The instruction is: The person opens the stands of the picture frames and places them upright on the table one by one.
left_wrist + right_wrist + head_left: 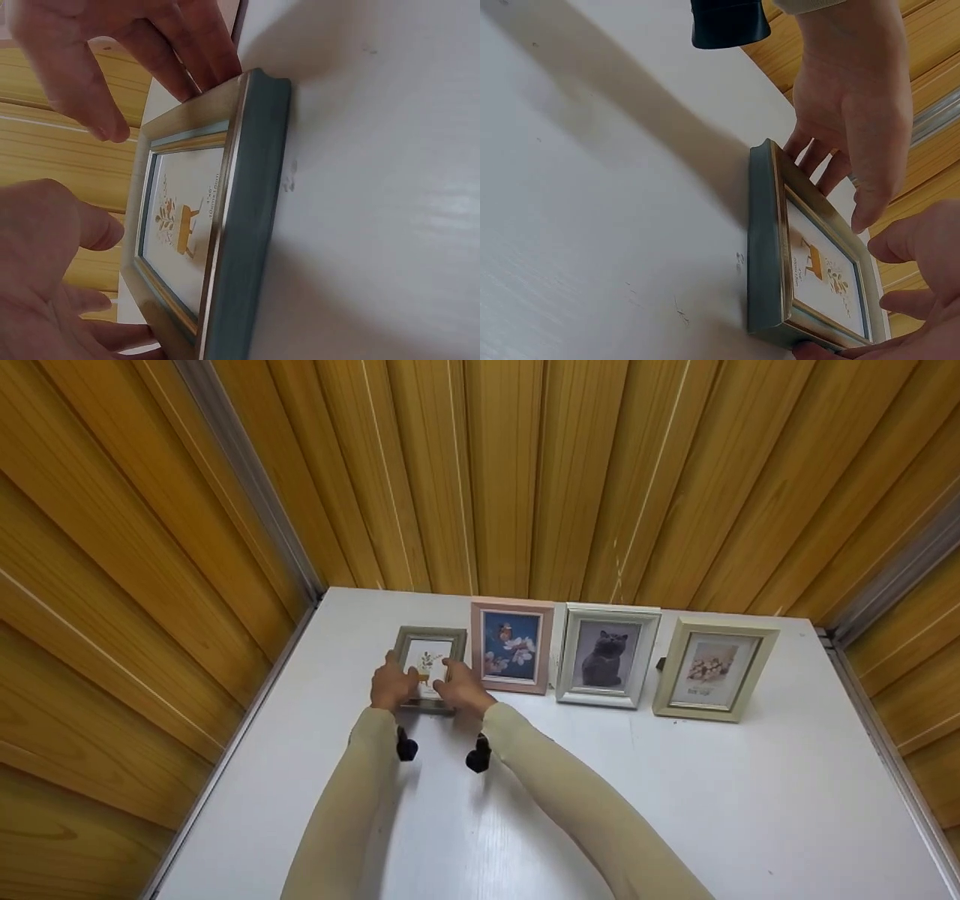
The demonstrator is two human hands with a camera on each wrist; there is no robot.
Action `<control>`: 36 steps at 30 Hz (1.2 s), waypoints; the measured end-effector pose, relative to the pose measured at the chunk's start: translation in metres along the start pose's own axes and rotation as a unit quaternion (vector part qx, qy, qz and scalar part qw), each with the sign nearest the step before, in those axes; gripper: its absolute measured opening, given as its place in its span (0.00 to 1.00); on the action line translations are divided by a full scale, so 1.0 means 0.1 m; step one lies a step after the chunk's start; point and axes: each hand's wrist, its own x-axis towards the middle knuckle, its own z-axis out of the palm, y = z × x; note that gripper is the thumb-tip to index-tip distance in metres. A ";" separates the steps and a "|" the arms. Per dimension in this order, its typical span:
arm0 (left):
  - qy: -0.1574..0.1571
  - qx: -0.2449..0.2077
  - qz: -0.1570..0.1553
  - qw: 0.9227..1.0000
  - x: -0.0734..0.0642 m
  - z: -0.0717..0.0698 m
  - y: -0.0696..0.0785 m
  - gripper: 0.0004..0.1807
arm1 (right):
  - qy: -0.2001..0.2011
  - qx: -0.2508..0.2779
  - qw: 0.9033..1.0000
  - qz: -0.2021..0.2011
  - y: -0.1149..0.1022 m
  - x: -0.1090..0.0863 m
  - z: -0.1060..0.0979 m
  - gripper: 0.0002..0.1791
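Note:
A small green-grey picture frame (426, 652) lies on the white table at the left end of a row of frames. Its picture shows an orange deer with plant-like antlers. My left hand (392, 684) is at its left side and my right hand (463, 688) at its right. In the left wrist view, the left hand's fingers (120, 334) reach the side of the frame, its thumb held above. From the right wrist view, the right hand (930, 300) touches the opposite side with its fingers, thumb off the glass.
To the right stand a pink frame (550, 649) with blossoms, a white frame (649, 660) with a grey cat, and a cream frame (756, 675). Ribbed wood-look walls (502, 472) enclose the white table (675, 802) behind and at the sides.

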 end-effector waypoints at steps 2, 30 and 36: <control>-0.001 0.002 -0.013 1.000 -0.01 -0.03 0.00 0.38 | 0.004 -0.011 1.000 0.001 0.00 -0.01 0.00 0.32; 0.038 0.071 -0.084 0.993 -0.02 -0.12 -0.18 0.09 | 0.022 -0.171 0.982 -0.077 0.17 -0.02 0.04 0.21; 0.044 0.070 -0.080 0.993 -0.02 -0.10 -0.19 0.09 | 0.025 -0.168 0.982 -0.084 0.18 -0.02 0.05 0.17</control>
